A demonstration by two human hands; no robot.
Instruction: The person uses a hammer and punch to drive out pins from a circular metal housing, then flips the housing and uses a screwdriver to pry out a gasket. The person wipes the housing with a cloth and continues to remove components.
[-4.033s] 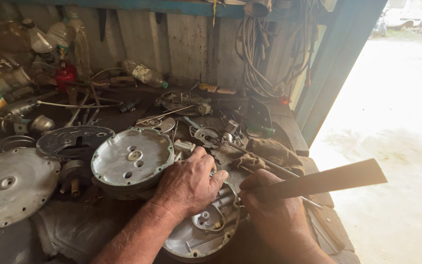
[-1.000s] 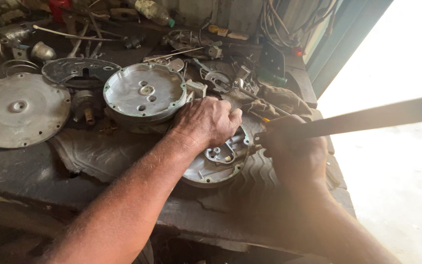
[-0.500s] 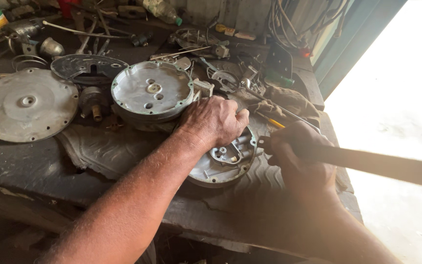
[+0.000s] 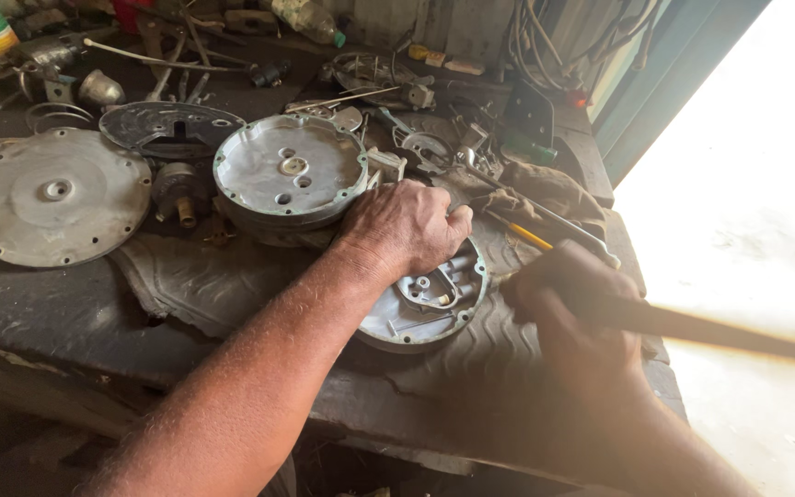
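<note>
My left hand [image 4: 407,225] rests, fingers curled, on the far rim of a round grey metal housing [image 4: 430,308] that lies open side up on a piece of ribbed rubber [image 4: 471,354]. Whether the fingers pinch anything is hidden. My right hand [image 4: 577,317] is closed around a long dark flat bar [image 4: 720,329], blurred, which runs out to the right just beside the housing's right edge.
Behind my left hand lies a round grey cover [image 4: 289,175]; a larger flat disc [image 4: 57,198] sits at the left, with a dark ring plate [image 4: 172,129] beyond it. A yellow-handled screwdriver [image 4: 531,235], rags, wires and small parts crowd the bench's back right.
The bar in my right hand has swung down from pointing up and right to lying low and nearly level. My left hand has stayed on the housing.
</note>
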